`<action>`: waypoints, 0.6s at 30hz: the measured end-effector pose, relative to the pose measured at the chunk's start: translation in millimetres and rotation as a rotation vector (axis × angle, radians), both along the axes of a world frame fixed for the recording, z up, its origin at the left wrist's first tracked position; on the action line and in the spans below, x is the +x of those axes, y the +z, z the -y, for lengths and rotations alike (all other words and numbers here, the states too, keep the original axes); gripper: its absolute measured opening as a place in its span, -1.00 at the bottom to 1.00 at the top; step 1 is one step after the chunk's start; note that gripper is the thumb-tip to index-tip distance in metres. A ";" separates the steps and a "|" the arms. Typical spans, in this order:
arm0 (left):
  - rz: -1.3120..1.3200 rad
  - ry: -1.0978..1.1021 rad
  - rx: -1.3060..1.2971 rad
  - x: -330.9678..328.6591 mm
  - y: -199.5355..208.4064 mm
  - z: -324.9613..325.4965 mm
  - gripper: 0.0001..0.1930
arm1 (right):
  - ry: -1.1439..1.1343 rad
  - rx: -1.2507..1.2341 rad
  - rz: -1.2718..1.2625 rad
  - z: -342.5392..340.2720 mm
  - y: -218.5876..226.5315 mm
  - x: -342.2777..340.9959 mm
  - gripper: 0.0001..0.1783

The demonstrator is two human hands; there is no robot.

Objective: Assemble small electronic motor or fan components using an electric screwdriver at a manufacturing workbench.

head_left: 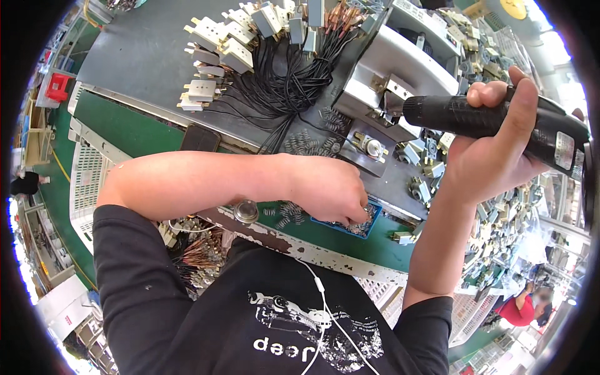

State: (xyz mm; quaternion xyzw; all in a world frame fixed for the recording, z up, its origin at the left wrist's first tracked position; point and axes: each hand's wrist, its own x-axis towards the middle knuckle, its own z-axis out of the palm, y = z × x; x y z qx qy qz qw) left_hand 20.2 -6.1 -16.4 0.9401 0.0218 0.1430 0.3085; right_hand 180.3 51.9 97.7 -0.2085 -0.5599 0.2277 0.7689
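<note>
- OK, your right hand (494,140) is wrapped round the power screwdriver (450,117), nose pointing at the metal fixture (415,53).
- Your left hand (334,190) is over the blue tray (377,219), fingers bunched at the small parts inside. Can't tell if they're pinching one; the knuckles block the view.
- Job piece: a cream socket block (398,86) sits at the fixture, right by the screwdriver's nose. Bit contact isn't clear.
- Another part (370,147) sits on the metal just below, nearer you.
- Loose springs (304,144) lie on the bench (140,59), left of that part.
- Progress, my read: the block at the fixture is mid-job, fastening not finished.
- Blocks with black cords (269,78) are heaped upper left; done or waiting, can't say.
- Plenty of loose blocks (431,169) on your right too, so this looks like one unit of a long batch.
</note>
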 end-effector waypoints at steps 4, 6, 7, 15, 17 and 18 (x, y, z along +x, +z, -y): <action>-0.013 0.011 -0.021 -0.4 -1.7 -0.8 -0.82 | 0.046 0.052 0.044 1.5 -1.0 -8.6 -0.68; 0.019 0.015 -0.023 -0.7 -2.1 -1.9 -0.82 | 0.039 0.038 0.049 -0.6 -4.6 -6.5 -0.66; 0.049 0.015 -0.027 -0.9 -2.1 -2.4 -0.82 | 0.030 0.022 0.052 -1.7 -5.0 -6.1 -0.64; -0.034 0.058 -0.053 -2.4 3.4 -3.7 -0.84 | -0.175 -0.046 0.064 5.3 1.1 -31.2 -0.65; -0.034 0.057 -0.052 -3.8 2.4 -3.8 -0.84 | -0.182 -0.008 0.063 7.4 2.4 -36.9 -0.68; 0.007 0.062 -0.064 -5.0 1.6 -3.4 -0.84 | -0.179 -0.005 0.057 8.3 3.3 -38.8 -0.69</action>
